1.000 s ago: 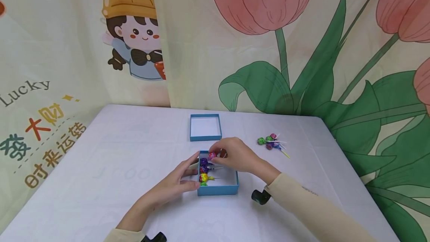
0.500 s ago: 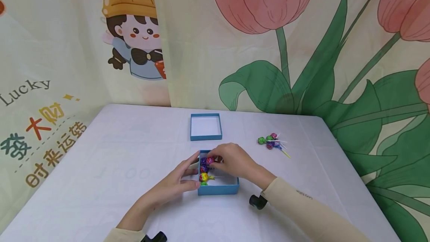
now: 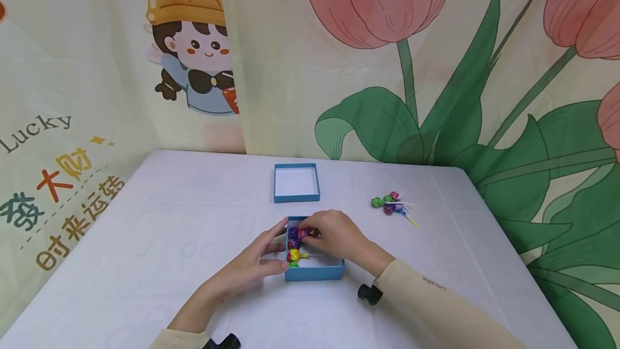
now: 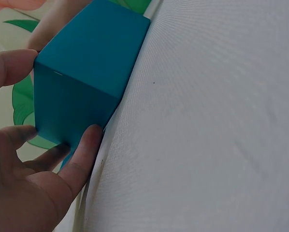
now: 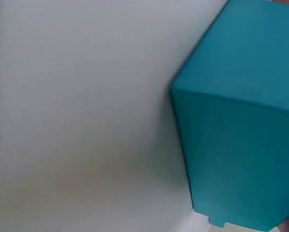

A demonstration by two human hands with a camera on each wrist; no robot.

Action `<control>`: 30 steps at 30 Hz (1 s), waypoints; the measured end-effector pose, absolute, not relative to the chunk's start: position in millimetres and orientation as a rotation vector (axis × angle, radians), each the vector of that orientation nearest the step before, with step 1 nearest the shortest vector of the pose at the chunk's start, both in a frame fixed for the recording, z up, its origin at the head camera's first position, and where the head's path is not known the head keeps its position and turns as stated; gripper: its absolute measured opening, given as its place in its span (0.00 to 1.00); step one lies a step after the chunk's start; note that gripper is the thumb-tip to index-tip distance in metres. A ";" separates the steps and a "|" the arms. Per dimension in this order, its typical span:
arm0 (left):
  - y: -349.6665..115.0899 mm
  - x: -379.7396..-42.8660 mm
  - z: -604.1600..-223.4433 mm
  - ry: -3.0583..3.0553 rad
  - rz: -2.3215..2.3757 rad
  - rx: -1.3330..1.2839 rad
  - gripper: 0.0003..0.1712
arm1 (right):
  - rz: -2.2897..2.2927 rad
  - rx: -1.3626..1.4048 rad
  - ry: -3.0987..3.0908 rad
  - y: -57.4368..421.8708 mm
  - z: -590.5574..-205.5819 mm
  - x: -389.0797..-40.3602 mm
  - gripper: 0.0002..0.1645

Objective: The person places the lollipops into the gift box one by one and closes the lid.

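An open blue box (image 3: 315, 274) stands near the middle of the table, with several wrapped lollipops inside along its left wall. Among these are a purple lollipop (image 3: 293, 232), a yellow lollipop (image 3: 293, 255) and a green lollipop (image 3: 293, 265). My right hand (image 3: 336, 236) reaches into the box and pinches a pink-red lollipop (image 3: 303, 233) beside the purple one; its stick is hidden by the fingers. My left hand (image 3: 247, 264) rests against the box's left side, fingers extended. In the left wrist view, its fingertips (image 4: 90, 137) touch the blue wall.
Behind the box lies a blue-rimmed lid (image 3: 297, 199), white inside face up. A loose pile of lollipops (image 3: 389, 209) sits to the right on the white-covered table (image 3: 194, 193). A printed curtain (image 3: 276, 69) hangs along the table's back edge.
My right hand has moved slightly toward me and brought the pink-red lollipop from the box's far end to beside the purple one. The left hand has stayed in place.
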State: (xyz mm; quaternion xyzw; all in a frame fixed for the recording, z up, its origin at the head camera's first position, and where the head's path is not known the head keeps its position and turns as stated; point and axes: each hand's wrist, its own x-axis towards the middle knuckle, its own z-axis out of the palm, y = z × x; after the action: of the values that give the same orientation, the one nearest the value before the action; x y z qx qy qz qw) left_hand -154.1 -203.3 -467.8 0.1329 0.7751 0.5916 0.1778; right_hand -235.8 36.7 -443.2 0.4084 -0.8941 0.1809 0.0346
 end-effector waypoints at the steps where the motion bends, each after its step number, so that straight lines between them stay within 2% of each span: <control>1: -203.1 -154.0 -467.7 2.193 1.673 0.374 0.52 | 0.556 1.254 -2.744 36.8 -443.9 -235.7 0.15; 30: -203.7 -155.0 -470.3 2.195 1.661 0.398 0.52 | 0.504 1.151 -2.698 34.1 -456.6 -233.3 0.14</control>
State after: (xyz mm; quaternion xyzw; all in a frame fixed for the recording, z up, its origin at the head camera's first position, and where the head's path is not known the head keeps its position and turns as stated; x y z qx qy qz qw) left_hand -155.0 -203.7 -470.3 0.1409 0.7764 0.5877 0.1791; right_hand -233.3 34.1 -456.6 0.3852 -0.9035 0.1687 0.0826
